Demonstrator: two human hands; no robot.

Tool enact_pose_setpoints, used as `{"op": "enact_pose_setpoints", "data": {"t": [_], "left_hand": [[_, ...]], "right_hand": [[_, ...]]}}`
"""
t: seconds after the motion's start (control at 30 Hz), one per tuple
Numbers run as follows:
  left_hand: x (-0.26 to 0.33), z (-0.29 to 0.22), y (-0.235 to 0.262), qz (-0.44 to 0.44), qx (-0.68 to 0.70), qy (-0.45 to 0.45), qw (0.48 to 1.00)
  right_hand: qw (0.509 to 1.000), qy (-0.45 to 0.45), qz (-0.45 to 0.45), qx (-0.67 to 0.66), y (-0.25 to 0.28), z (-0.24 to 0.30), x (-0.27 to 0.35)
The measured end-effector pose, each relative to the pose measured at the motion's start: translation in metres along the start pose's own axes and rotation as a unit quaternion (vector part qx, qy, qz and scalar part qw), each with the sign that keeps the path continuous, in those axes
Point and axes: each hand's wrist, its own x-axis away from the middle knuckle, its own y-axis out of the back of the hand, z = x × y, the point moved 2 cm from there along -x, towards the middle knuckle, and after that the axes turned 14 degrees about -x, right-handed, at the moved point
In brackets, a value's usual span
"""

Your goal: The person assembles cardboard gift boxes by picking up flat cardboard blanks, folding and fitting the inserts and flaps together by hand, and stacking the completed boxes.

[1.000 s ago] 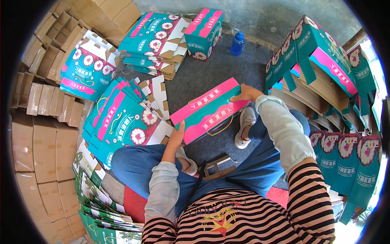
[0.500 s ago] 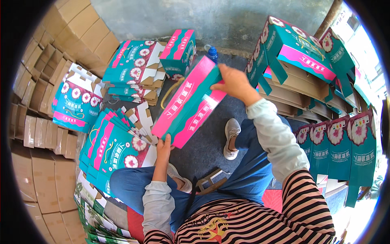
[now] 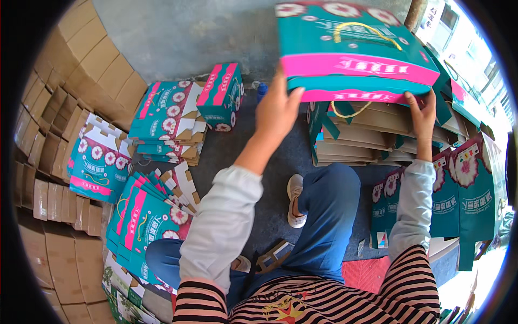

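Observation:
A teal and pink gift box with yellow rope handles is held up at the upper right, over a stack of flatter boxes. My left hand grips its lower left corner, with the thumb against the near side and the other fingers mostly hidden. At the lower right edge, my right hand is closed on the same box. A rope handle hangs below the box. The stack of open-sided teal boxes beneath shows brown cardboard insides, its top partly hidden by the held box.
Another closed gift box stands by the wall beside a blue-capped bottle. Flat box blanks are piled at left, with more fanned blanks nearer me. Brown cartons line the left side. Upright teal panels stand at right.
The gift box has moved up and right from in front of me to over the right stack, and has been turned. Both hands moved with it, the left now at its left end.

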Motion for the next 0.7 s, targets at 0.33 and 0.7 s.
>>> {"op": "enact_pose_setpoints", "data": {"t": [0.33, 0.7], "left_hand": [[-0.053, -0.062, -0.088, 0.068, 0.033, -0.077, 0.994], [-0.043, -0.052, -0.08, 0.204, 0.102, -0.056, 0.972]], "right_hand": [[0.993, -0.073, -0.077, 0.054, 0.077, -0.079, -0.029], [0.97, -0.1, -0.177, 0.135, 0.088, -0.096, 0.028]]}}
